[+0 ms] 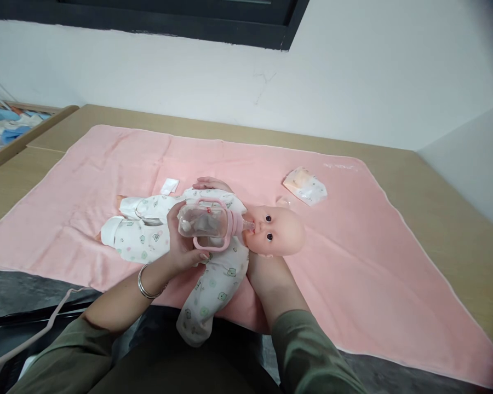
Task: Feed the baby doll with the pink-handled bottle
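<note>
A baby doll [277, 232] in a white printed suit lies on its back, head to the right and legs to the left. My left hand [181, 243] is wrapped round a clear baby bottle [203, 221] with pink handles and a pink collar. The bottle is tilted nearly flat over the doll's chest, its teat at the doll's mouth. My right forearm passes under the doll's neck. Beyond the doll's far side show the fingers of my right hand [213, 184], curved along its body; the rest of that hand is hidden beneath the doll.
A pink blanket [353, 262] covers much of the wooden table [447, 219]. A printed plastic packet [305, 186] lies beyond the doll's head, with a small clear piece [285, 201] beside it. A folded white tissue [170, 186] rests near the legs. A white wall [353, 82] stands behind.
</note>
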